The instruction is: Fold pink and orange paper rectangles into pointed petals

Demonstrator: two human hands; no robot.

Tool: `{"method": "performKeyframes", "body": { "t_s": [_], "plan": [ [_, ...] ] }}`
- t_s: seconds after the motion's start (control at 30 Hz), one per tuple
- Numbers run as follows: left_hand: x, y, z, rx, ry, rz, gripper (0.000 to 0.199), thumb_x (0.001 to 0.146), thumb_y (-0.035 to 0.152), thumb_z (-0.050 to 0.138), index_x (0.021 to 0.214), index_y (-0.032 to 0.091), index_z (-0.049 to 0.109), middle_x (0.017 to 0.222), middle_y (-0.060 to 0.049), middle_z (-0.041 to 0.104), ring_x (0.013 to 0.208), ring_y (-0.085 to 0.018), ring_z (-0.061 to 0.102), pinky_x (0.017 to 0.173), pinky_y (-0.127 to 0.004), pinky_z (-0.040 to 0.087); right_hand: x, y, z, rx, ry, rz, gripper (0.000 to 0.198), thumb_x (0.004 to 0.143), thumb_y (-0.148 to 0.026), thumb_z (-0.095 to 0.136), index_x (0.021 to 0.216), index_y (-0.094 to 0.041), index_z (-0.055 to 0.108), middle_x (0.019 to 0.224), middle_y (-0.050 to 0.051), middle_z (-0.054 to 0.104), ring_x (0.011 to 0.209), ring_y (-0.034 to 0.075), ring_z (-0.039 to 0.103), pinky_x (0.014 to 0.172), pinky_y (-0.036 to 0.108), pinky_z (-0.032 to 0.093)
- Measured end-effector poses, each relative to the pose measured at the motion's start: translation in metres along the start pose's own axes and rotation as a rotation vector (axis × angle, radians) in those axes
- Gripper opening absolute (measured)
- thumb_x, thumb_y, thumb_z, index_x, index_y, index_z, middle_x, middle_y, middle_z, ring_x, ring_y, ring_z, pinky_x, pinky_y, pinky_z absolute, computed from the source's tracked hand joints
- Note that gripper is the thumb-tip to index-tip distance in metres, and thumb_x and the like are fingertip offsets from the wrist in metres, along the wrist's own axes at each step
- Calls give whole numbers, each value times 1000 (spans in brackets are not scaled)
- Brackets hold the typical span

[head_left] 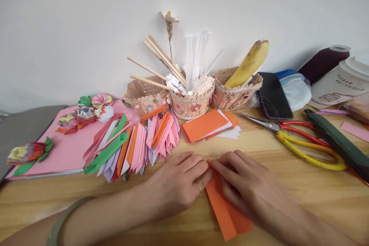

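A: Left hand?

B: Enters from lower left, forearm angled up to the right, low over the bench. Back of the hand up, knuckles arched, fingers bent and bunched. Ring on one of them, bangle well behind the wrist.

A: Right hand?

B: Enters from lower right, roughly a mirror pose. Back up, forefinger reaching inward, the rest curled under the knuckles.

A: Open or closed?

B: Both closed, gripping the far end of an orange sheet. Tips nearly meet there. Left thumb placement: cannot tell.

A: Where does the sheet lie?

B: On the bench between the hands, slanting down to the right, a lengthwise fold along it. Right hand covers part of one side.

A: Surroundings?

B: Folded papers beyond the left forearm. Paper stack just ahead of both hands. Scissors beyond the right, handles red and yellow. Banana in the right-hand basket by the wall.
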State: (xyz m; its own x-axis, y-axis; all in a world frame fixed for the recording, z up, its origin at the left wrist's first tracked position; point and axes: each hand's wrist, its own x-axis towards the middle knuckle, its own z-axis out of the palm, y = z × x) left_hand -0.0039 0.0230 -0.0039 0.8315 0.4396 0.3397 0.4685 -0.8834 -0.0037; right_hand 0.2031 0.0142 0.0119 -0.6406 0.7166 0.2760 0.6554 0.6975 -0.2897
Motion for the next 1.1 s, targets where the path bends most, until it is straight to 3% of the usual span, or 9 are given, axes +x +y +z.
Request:
{"method": "performKeyframes", "body": {
  "t_s": [0.23, 0.4, 0.63, 0.77, 0.87, 0.97, 1.1],
  "plan": [
    [-1, 2, 1, -16, -18, -51, 18, 96, 18, 42, 107, 13, 55, 100, -6, 60, 101, -19, 55, 91, -35, 45, 2, 6, -7, 127, -91, 56, 27, 84, -11, 39, 99, -15, 61, 81, 6, 53, 72, 18, 54, 62, 32, 50],
    [-1, 3, 3, -31, -6, -71, 17, 96, 18, 41, 106, 13, 55, 101, -6, 59, 103, -20, 54, 92, -36, 44, 2, 13, -18, 133, -154, -12, 28, 84, -11, 42, 102, -17, 61, 86, 6, 55, 76, 17, 56, 66, 30, 50],
    [-1, 3, 5, -24, 28, -82, 16, 97, 20, 43, 102, 15, 57, 101, -5, 60, 101, -19, 55, 91, -35, 45, 4, 21, -37, 62, -216, -166, 25, 91, -15, 38, 87, -18, 62, 80, 5, 59, 71, 17, 55, 64, 31, 44],
    [-1, 4, 6, -23, 38, -85, 15, 97, 19, 44, 101, 15, 57, 99, -4, 60, 99, -18, 55, 91, -35, 44, 1, 27, -48, 114, -298, -79, 23, 85, -11, 41, 70, -21, 56, 75, 2, 55, 64, 15, 51, 56, 28, 38],
    [-2, 3, 7, -5, 44, -85, 15, 97, 21, 44, 101, 16, 57, 101, -4, 60, 97, -17, 55, 90, -34, 44, -2, 25, -50, 250, -414, 10, 25, 73, -3, 49, 85, -24, 57, 91, 0, 56, 72, 13, 53, 62, 25, 42],
    [-3, 0, 5, 21, 52, -77, 15, 96, 23, 45, 104, 17, 58, 100, -3, 60, 96, -17, 56, 90, -35, 45, -2, 17, -47, 362, -521, -17, 28, 74, -1, 53, 86, -26, 57, 94, -2, 57, 80, 12, 55, 68, 23, 44],
    [-3, -2, 0, 67, 61, -32, 25, 95, 17, 46, 119, 14, 53, 105, -7, 60, 100, -20, 56, 89, -36, 46, 0, 8, -36, 314, -427, -102, 18, 85, -8, 51, 74, -21, 55, 84, -1, 59, 75, 12, 56, 63, 24, 42]
  ]
}}
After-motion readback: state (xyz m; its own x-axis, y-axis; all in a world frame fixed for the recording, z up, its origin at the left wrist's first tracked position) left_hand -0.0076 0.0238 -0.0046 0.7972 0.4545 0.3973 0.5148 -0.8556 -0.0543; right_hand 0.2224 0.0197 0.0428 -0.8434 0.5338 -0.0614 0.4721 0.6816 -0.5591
